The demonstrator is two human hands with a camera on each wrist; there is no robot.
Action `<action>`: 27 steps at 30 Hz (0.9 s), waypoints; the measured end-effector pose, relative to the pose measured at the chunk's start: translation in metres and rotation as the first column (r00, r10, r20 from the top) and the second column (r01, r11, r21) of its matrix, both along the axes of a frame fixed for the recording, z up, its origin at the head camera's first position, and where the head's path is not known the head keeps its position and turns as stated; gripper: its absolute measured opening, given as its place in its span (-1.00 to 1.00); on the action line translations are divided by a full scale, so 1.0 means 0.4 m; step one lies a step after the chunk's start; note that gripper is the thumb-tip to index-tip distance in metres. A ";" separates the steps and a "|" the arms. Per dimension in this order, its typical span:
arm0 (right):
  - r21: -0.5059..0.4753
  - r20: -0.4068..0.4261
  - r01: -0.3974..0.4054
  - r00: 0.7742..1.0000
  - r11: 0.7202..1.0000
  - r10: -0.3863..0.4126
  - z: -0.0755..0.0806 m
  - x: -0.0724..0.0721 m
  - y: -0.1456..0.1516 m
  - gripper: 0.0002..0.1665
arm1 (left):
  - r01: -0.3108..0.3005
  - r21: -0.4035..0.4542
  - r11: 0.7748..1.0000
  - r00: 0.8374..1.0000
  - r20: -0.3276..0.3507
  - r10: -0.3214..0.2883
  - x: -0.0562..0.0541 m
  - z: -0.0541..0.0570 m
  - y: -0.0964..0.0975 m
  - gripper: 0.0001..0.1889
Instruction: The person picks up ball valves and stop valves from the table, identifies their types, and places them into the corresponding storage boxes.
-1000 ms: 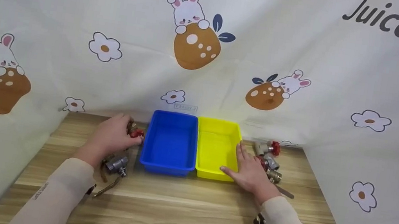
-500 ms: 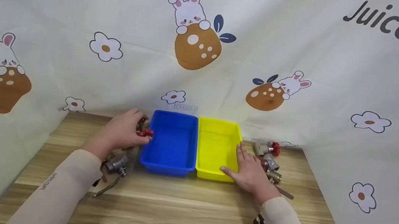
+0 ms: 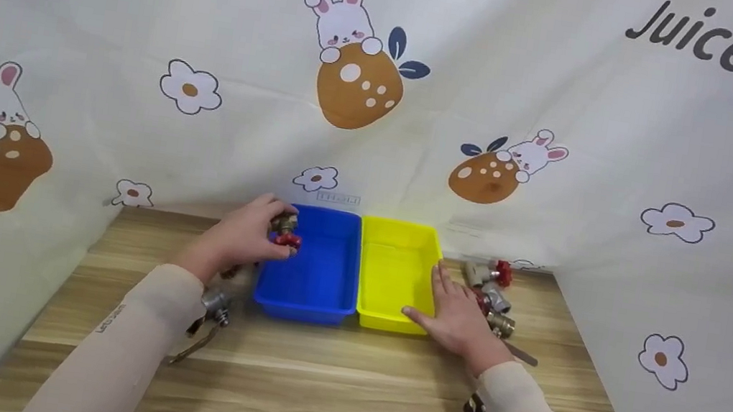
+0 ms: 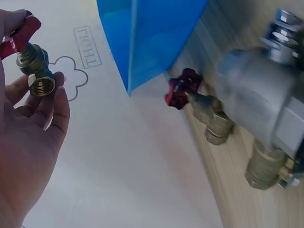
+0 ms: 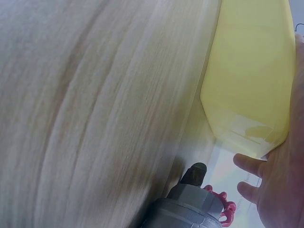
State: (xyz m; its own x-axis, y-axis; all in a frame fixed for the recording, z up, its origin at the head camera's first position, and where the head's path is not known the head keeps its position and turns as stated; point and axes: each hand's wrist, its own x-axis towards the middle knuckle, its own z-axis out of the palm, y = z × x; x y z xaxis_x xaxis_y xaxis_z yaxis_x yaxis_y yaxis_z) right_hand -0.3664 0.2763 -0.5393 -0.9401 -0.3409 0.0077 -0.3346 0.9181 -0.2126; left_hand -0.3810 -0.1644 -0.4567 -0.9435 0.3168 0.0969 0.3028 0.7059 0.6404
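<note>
My left hand (image 3: 244,235) grips a brass gate valve (image 3: 287,225) with a red handwheel, over the left rim of the blue bin (image 3: 319,282). In the left wrist view the threaded mouth of this gate valve (image 4: 40,78) shows between the fingers, and the thumb lies at its handwheel. My right hand (image 3: 459,318) rests on the right rim of the yellow bin (image 3: 393,279), fingers straight and thumb over the inside. From the right wrist, that bin's outer wall (image 5: 247,71) appears beside the fingers.
Left of the blue bin lie a grey ball valve (image 3: 216,303) and another red-wheeled valve (image 4: 213,116). Several valves (image 3: 498,298) cluster right of the yellow bin. A dark fitting (image 3: 474,409) lies by the right sleeve. A printed cloth (image 3: 256,22) hangs behind the wooden table (image 3: 339,391).
My left hand has lifted the gate valve and carried it rightwards from beside the blue bin to over its left rim. My right hand has stayed on the yellow bin.
</note>
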 end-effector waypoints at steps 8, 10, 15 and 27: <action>0.005 -0.022 -0.006 1.000 1.000 0.007 -0.002 -0.004 0.000 0.40 | 0.040 0.014 0.999 0.999 -0.003 -0.040 -0.024 0.027 0.041 -0.19; 0.008 -0.018 -0.001 1.000 1.000 0.002 -0.002 -0.004 0.000 0.39 | 0.030 0.021 0.999 0.999 0.013 -0.031 -0.028 0.032 0.050 -0.20; 0.000 -0.013 -0.005 1.000 1.000 0.005 -0.002 -0.004 -0.002 0.37 | 0.011 0.021 1.000 0.999 0.034 -0.011 -0.038 0.041 0.066 -0.17; -0.012 -0.008 -0.008 1.000 1.000 0.008 -0.003 -0.002 0.000 0.38 | -0.003 0.037 0.999 0.998 0.063 0.001 -0.065 0.040 0.110 -0.09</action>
